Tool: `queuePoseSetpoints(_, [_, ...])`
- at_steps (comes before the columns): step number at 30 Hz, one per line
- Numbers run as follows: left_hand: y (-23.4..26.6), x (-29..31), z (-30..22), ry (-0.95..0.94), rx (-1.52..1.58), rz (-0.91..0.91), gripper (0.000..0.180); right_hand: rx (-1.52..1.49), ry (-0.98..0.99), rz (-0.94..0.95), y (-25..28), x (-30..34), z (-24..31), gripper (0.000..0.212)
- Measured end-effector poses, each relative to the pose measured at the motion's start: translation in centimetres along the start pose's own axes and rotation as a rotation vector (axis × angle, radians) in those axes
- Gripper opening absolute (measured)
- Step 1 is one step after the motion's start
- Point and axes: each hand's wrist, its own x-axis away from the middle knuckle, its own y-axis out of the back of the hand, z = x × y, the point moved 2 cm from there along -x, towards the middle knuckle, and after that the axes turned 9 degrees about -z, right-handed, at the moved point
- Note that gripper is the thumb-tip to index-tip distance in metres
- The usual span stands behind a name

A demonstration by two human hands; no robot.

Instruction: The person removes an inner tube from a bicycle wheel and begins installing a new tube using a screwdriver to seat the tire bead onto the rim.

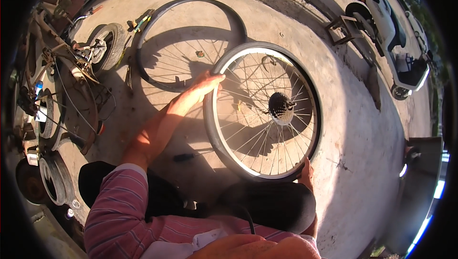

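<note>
The left hand (pixel 202 89) has its fingers (pixel 214 80) stretched out and laid flat on the upper left rim of the bicycle wheel (pixel 267 111); they press it and are not curled around it. The right hand (pixel 306 175) touches the lower right edge of the same wheel, but its fingers are mostly hidden behind the tyre, so their state cannot be told. The wheel lies on the concrete floor (pixel 353 130), with the gear cluster (pixel 281 107) at its centre. Just beyond the left fingers lies a loose tyre (pixel 143 39), partly under the wheel. Below them lies a screwdriver (pixel 183 156). Far beyond the right hand stands a white scooter (pixel 391 30).
</note>
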Motion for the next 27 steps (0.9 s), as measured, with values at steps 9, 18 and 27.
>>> queuePoseSetpoints(9, [0.3,2.6,1.9,-0.009,0.178,-0.118,0.050,-0.457,-0.216,0.090,-1.1,-1.0,-7.5,0.067])
queuePoseSetpoints(18, [0.2,0.5,1.3,0.017,0.174,-0.203,0.049,-0.131,-0.086,0.215,-1.1,0.3,-1.8,0.056])
queuePoseSetpoints(27, [0.7,1.0,0.8,0.075,0.216,-0.061,0.043,-0.077,0.307,0.123,-1.6,-0.6,-3.3,0.048])
